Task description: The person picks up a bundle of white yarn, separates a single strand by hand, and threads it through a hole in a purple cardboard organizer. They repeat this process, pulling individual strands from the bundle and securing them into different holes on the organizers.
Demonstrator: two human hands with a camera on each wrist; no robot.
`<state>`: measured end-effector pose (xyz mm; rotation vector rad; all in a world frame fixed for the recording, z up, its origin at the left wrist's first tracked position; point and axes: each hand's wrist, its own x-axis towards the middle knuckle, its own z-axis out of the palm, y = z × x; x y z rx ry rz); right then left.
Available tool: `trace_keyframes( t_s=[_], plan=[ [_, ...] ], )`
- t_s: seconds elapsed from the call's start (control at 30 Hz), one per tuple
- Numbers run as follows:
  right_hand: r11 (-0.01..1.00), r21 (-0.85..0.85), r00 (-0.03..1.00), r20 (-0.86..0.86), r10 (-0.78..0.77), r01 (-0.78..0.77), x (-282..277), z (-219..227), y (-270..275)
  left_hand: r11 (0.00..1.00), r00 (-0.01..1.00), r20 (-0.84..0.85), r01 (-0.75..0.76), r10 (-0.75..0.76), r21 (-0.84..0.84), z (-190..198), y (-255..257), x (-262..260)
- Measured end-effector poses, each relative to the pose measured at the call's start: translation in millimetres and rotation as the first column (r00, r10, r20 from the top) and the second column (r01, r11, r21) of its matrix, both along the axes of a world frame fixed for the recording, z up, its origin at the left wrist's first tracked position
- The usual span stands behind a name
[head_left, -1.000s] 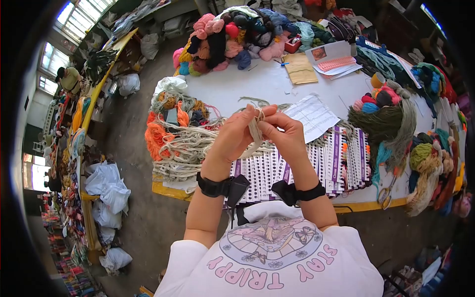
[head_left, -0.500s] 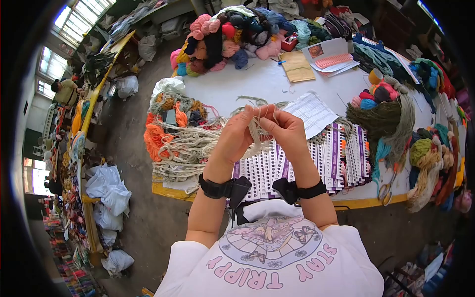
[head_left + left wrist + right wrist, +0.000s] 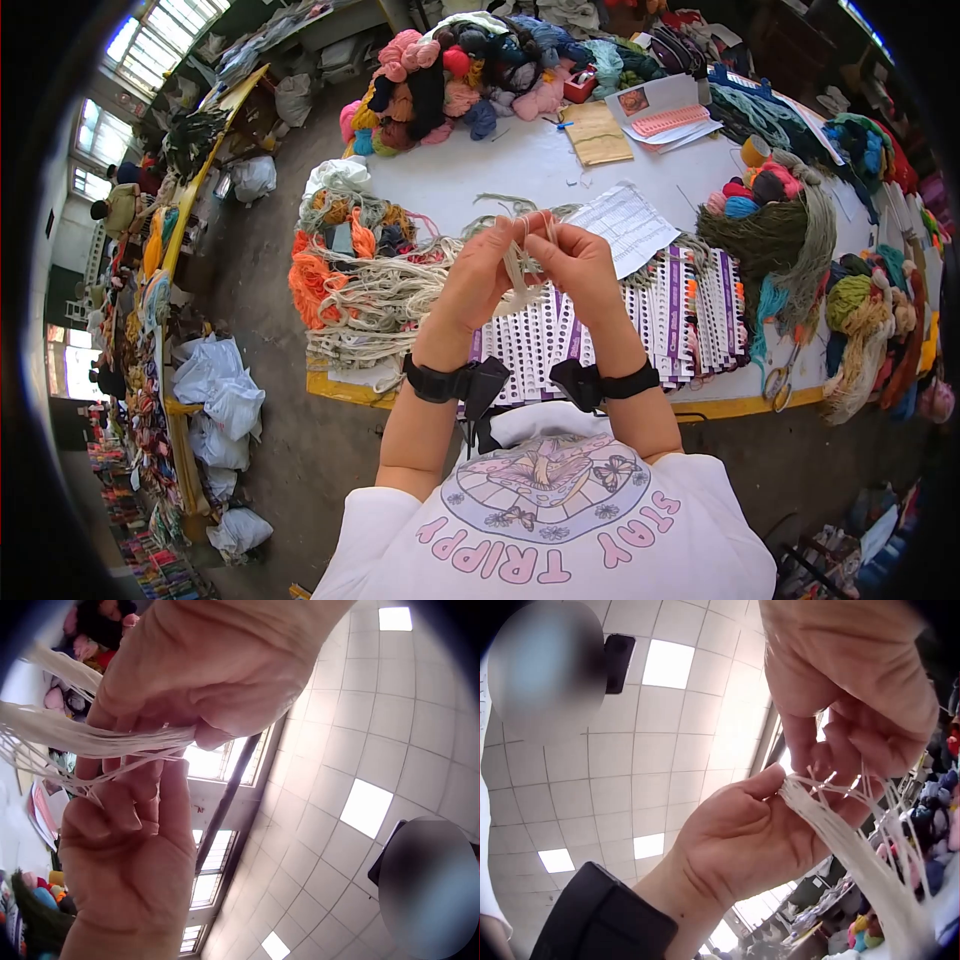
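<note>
Above the table, my left hand [image 3: 473,275] pinches a bundle of off-white yarn [image 3: 855,859] between thumb and fingers, its loose ends hanging down. My right hand [image 3: 585,270] is close beside it with fingers curled, pinching a few thin strands drawn from the bundle's top. In the left wrist view, the yarn strands [image 3: 97,735] stretch sideways from under the left thumb. Below the hands on the table lie white punched cards [image 3: 540,345] with purple bands. A heap of off-white yarn [image 3: 385,300] lies left of them.
A printed sheet [image 3: 625,230] is just beyond the right hand. Orange yarn [image 3: 315,280] sits at the left table edge, scissors [image 3: 782,382] at the right front. Coloured skeins [image 3: 480,80] pile up at the back, near a brown envelope [image 3: 597,135]. Dark green yarn [image 3: 750,235] lies right.
The right fingers have curled and shifted slightly, drawing thin strands upward from the bundle. The left hand keeps its hold. The head view has shifted a little.
</note>
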<state>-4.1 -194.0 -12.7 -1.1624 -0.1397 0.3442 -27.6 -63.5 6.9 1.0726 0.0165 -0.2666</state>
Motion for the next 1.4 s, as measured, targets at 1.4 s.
trace_keyframes(
  t_s=[1.4],
  plan=[
    [0.994,0.084,0.997,0.022,-0.078,0.076,-5,-16,4,0.975,0.975,0.054,-0.212,0.216,-0.074,-23,6,-1]
  ],
)
